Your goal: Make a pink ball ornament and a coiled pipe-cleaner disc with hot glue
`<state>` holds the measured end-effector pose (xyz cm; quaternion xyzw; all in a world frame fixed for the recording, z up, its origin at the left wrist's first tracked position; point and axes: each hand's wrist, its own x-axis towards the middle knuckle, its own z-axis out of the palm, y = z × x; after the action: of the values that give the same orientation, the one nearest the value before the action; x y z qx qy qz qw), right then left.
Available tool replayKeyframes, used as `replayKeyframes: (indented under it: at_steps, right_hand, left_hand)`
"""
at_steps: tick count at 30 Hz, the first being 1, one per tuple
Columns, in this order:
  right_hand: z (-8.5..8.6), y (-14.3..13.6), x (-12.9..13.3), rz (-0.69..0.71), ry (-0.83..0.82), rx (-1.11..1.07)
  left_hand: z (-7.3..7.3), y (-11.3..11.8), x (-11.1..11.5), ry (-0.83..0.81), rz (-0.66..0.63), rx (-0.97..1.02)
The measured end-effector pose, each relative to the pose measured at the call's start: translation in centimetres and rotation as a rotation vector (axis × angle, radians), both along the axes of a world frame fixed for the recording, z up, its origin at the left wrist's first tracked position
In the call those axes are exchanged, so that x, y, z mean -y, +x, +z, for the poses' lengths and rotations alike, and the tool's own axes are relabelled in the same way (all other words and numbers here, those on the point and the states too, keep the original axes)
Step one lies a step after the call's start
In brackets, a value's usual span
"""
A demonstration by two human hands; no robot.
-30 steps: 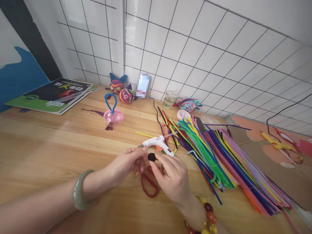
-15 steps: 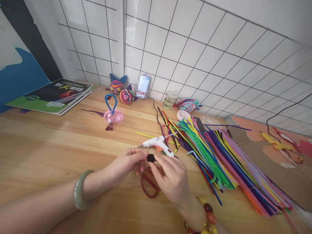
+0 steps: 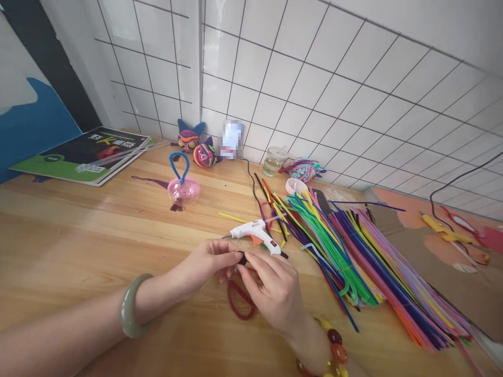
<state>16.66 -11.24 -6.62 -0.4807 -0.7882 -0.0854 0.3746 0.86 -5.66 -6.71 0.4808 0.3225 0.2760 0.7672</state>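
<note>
My left hand point(image 3: 222, 257) and my right hand point(image 3: 271, 280) meet over the table, both closed in a pinch. Between their fingertips is a small dark piece point(image 3: 243, 258), seemingly a rolled-up black pipe cleaner, mostly covered by the fingers. Just beyond the hands lies a white glue gun point(image 3: 251, 229) with an orange trigger, its nozzle to the left. Under the hands rest scissors point(image 3: 240, 309) with red handles; their blades are hidden. To the right spread bundles of pipe cleaners point(image 3: 330, 241) in many colours.
A clear-and-pink ornament point(image 3: 184, 189) with a blue loop stands back left. Several yarn-wrapped figures point(image 3: 205, 154), a phone point(image 3: 231, 139) and a glass jar point(image 3: 273, 161) line the tiled wall. Books point(image 3: 82, 157) lie far left, yellow-handled pliers-like tool point(image 3: 444, 229) far right.
My left fingertips have shifted slightly right over the black piece, so less of it shows. The right hand has moved a little left. Everything on the table stays put.
</note>
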Motion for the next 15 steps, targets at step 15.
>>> replayKeyframes:
  at_steps: [15]
  right_hand:
    - [0.17,-0.15,0.0,-0.008,0.012,0.041]
  left_hand:
    - [0.31,0.26,0.26,0.032,0.053,-0.014]
